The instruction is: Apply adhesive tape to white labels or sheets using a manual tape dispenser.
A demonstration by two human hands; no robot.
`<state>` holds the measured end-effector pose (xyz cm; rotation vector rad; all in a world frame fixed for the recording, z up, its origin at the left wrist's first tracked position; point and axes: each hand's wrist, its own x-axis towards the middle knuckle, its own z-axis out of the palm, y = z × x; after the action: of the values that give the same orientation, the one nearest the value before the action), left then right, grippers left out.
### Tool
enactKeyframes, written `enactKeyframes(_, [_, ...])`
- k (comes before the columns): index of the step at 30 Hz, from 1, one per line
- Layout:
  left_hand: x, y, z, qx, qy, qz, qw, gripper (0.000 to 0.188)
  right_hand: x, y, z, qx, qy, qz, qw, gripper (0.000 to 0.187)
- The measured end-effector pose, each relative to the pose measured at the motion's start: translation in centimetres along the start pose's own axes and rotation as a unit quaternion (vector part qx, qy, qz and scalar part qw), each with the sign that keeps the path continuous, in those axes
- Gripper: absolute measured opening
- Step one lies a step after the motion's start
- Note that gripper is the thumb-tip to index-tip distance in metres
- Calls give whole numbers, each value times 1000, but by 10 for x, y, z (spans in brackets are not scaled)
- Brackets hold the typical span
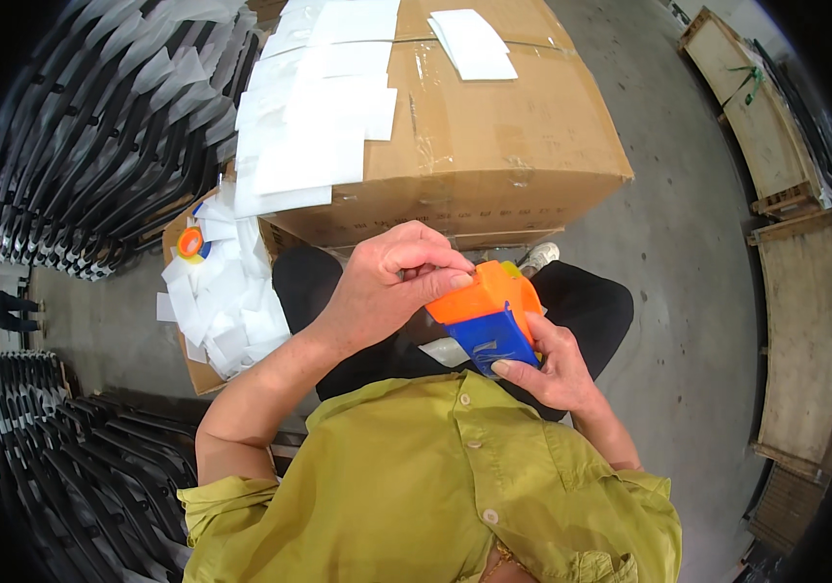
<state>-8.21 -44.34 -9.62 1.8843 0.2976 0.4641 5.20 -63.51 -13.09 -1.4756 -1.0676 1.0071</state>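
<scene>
Over my lap, my right hand [554, 367] grips an orange and blue tape dispenser [489, 330], its fingers round the side and its thumb on the blue lower part. The fingertips of my left hand [404, 270] are pinched together against the dispenser's upper left orange edge. Whatever lies between them is too small to make out. A bit of yellow shows behind the orange part. Just below the dispenser hangs a pale translucent strip [445, 352], whose kind I cannot tell.
A large taped cardboard box [508, 126] stands ahead, with overlapping white foam sheets [314, 117] on its top. Left of my knees, an open carton [197, 360] holds white sheets and an orange and blue ring [190, 243]. Black curved metal frames [76, 146] crowd the left; wooden crates [799, 340] line the right.
</scene>
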Motion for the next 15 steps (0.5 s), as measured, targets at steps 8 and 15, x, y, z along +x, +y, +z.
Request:
enactKeyframes(8, [-14, -15, 9, -1, -5, -123, 992, 12, -9, 7, 13, 137, -58, 146, 978, 27])
enactKeyframes(15, [-25, -27, 11, 124, 24, -82, 989, 18, -10, 4, 20, 179, -56, 203, 961, 32])
